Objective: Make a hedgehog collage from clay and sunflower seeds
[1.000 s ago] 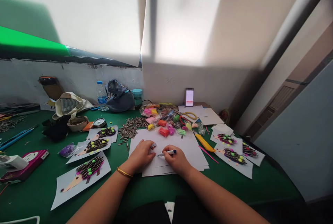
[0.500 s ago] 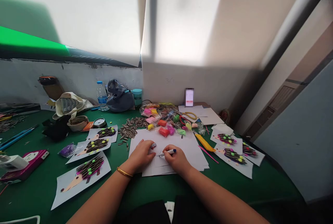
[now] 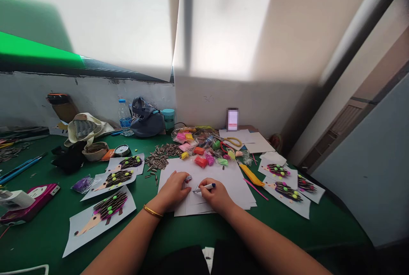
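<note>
My right hand (image 3: 217, 196) grips a marker pen (image 3: 209, 186) with a white barrel and a dark blue end. Its tip points down-left and meets the top sheet of white paper (image 3: 228, 181). My left hand (image 3: 174, 187), with a gold bangle on the wrist, rests on the left part of the same stack. A small greyish object (image 3: 188, 178) shows at its curled fingertips; its kind is too small to tell. Short dark marks lie by the pen tip, partly hidden between the hands.
Sunflower seeds (image 3: 159, 157) are heaped behind the paper, beside bagged coloured clay (image 3: 200, 161). A yellow cutter knife (image 3: 251, 175) and a pink stick (image 3: 255, 189) lie right. Hedgehog pictures (image 3: 79, 235) flank both sides. A phone (image 3: 232, 119) leans on the wall.
The marker tip has shifted very slightly left and down on the paper. My left hand stays in place.
</note>
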Action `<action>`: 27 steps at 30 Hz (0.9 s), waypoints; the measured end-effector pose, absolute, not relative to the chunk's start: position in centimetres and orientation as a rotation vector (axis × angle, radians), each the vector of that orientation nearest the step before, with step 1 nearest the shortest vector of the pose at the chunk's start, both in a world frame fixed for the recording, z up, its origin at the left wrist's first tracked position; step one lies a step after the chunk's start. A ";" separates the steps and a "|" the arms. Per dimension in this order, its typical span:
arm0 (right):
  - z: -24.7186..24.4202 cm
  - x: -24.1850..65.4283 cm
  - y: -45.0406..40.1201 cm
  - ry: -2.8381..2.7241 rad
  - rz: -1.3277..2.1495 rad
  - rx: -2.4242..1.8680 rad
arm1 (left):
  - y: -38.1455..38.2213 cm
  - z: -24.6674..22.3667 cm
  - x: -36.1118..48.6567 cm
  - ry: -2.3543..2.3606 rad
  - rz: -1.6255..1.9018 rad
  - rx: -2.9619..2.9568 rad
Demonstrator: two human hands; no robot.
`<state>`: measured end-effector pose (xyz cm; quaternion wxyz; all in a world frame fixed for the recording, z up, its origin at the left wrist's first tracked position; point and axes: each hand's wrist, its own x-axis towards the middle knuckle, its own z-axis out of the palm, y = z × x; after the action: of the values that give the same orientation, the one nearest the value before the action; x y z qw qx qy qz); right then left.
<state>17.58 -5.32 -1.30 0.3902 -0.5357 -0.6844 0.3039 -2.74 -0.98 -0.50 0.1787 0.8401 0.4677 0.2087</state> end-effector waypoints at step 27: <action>-1.0 17.5 -5.4 -1.715 0.724 -1.432 | -0.9 -0.8 -2.8 1.314 0.613 2.363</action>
<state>17.54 -5.43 -1.02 0.3862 -0.5626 -0.6735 0.2843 -2.83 -0.86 -0.75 0.1835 0.8379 0.4658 0.2175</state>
